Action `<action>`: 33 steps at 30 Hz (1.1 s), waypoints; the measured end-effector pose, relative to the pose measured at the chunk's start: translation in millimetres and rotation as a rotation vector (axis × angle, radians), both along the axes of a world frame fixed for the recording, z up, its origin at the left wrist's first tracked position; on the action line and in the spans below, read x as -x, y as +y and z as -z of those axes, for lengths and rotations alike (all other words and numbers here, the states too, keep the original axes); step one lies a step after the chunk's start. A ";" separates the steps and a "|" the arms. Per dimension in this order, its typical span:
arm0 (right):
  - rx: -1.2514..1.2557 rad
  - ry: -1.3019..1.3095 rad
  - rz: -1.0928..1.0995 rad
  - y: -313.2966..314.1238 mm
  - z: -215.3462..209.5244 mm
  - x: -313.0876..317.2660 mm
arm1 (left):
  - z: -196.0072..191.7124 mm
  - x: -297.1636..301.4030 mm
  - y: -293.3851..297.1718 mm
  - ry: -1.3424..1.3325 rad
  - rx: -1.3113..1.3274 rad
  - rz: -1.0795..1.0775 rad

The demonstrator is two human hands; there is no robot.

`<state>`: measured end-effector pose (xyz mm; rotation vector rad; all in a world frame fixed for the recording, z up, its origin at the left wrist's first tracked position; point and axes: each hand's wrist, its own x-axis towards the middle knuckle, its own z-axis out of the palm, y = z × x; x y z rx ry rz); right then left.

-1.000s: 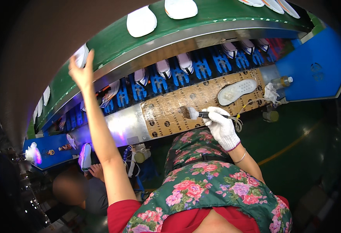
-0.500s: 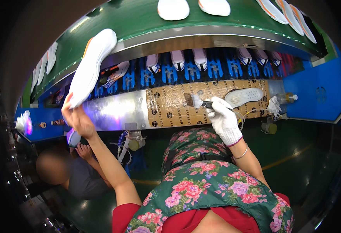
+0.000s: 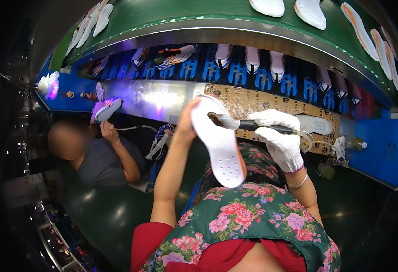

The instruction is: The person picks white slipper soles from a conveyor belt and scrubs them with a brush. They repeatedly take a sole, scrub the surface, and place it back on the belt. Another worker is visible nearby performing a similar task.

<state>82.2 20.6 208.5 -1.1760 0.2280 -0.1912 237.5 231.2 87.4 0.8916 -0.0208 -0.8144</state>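
Sole, white, orange-edged, with small holes at the lower end, tilts before the flowered apron; the half-curled left hand grips its edge, the gloved right hand clasps a brush over its face.

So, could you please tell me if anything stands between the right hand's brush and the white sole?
Nothing visible does: the brush in the gloved right hand has its bristles over the white sole, which the bare left hand holds. Whether they touch it, I cannot tell.
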 end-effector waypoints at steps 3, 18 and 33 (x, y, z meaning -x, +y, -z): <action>0.258 -0.031 -0.008 0.7 0.7 -4.0 | 24.4 42.6 -25.9 0.274 0.084 -0.013; 0.889 -0.345 0.199 -20.5 -1.8 -20.8 | -21.6 85.1 -75.3 0.307 0.291 -0.081; 1.011 -0.352 0.120 -11.0 4.2 -22.7 | -21.4 77.8 -76.2 0.003 0.280 0.165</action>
